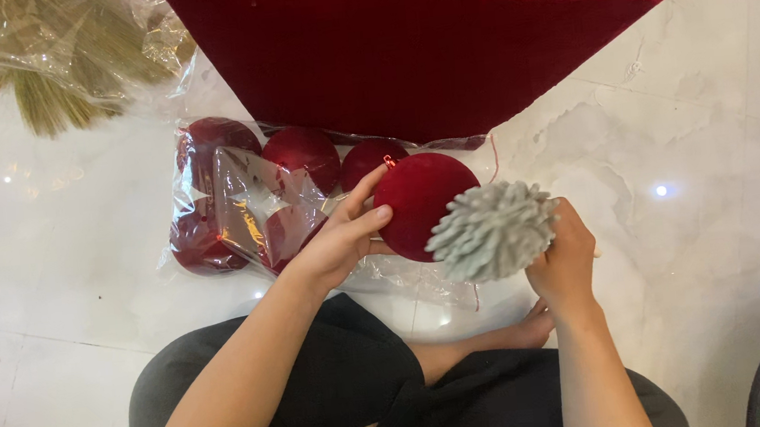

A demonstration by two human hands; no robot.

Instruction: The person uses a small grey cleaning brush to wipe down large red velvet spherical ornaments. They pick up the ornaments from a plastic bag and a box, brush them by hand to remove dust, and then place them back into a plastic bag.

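Holding red velvet ball (421, 202) in left hand (338, 241) | right hand (563, 261) clamps grey pompom (491, 231) | we risk ball slipping, fingertip grip only.

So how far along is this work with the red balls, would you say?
One dark red velvet ball is out, held by the left hand; the right hand presses a grey pom-pom against it. Several more red balls lie in the clear plastic bag on the floor, so most seems left. The red box behind already holds some red things.

Matt velvety red ball (423, 202), fuzzy grey pompom (491, 231)
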